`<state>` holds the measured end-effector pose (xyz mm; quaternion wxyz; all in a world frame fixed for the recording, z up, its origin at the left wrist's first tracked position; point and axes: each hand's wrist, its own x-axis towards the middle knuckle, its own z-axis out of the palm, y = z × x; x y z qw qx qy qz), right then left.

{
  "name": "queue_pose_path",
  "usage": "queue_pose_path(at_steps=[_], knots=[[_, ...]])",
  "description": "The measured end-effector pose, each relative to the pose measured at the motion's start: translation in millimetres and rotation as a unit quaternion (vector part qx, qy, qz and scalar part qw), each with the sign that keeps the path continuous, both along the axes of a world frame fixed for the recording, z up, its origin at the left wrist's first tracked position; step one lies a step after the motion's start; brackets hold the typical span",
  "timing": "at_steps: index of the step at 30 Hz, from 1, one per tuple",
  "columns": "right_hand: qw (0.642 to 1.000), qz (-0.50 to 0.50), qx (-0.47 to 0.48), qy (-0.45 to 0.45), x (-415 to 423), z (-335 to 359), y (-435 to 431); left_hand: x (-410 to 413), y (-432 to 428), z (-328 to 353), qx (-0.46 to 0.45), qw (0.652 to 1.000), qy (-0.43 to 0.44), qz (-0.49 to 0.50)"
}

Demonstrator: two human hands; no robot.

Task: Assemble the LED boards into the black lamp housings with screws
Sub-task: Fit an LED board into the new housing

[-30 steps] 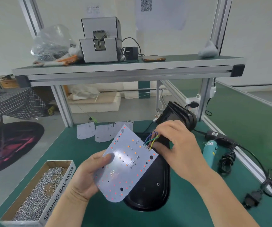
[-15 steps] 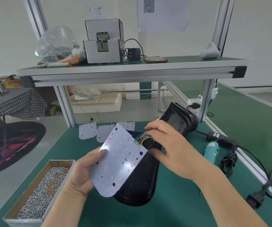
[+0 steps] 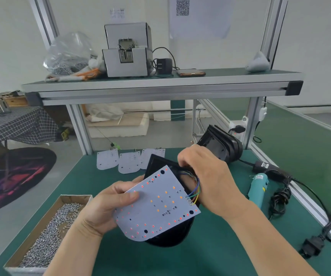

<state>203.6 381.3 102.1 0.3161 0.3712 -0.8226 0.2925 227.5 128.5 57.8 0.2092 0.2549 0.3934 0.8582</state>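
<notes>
My left hand (image 3: 104, 208) pinches the board (image 3: 158, 204) by its left edge, thumb on its face, tilted above the housing (image 3: 168, 240) mid-mat. My right hand (image 3: 210, 180) curls its fingers down by the wires (image 3: 195, 188) at the housing's far rim; whether they clamp anything, I cannot tell.

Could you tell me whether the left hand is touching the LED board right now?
Touching. The head view shows the left hand holding the LED board, thumb pressed on its top face.
</notes>
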Motion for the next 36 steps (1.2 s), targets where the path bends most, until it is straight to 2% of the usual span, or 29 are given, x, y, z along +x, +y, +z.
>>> queue_pose_path(at_steps=[2,5,10,13,16,18,20,23,25,29,34,36], knots=[[0.999,-0.006,0.030,0.012,0,3,-1,-1,1,-4,0.049,0.998,-0.006,-0.028],[0.996,0.001,0.084,0.006,0,4,-2,-5,-3,-14,0.016,0.999,-0.004,-0.028],[0.987,0.079,0.125,-0.064,1,-3,10,-3,-6,-19,-0.038,0.999,-0.021,-0.025],[0.991,0.063,0.113,-0.032,0,-6,8,-3,-3,-15,-0.030,0.998,-0.013,-0.049],[0.997,0.030,0.072,-0.020,2,-8,5,-2,5,-6,0.018,0.994,-0.009,-0.109],[0.993,0.030,0.035,-0.107,3,-10,7,-2,7,-4,-0.028,0.994,0.021,-0.105],[0.983,0.026,0.010,-0.179,1,-12,8,0,3,0,-0.125,0.989,0.064,-0.044],[0.987,0.033,0.031,-0.151,-5,-13,6,0,0,5,-0.209,0.975,0.075,0.010],[0.985,0.038,0.039,-0.165,-11,-12,5,0,0,7,-0.249,0.964,0.091,0.020],[0.983,0.021,0.072,-0.168,-19,-11,-1,2,5,11,-0.290,0.948,0.127,0.043],[0.985,0.019,0.055,-0.161,-21,-10,-3,2,7,19,-0.325,0.930,0.163,0.043],[0.980,0.022,0.054,-0.192,-18,-12,-4,1,5,18,-0.334,0.929,0.157,0.039]])
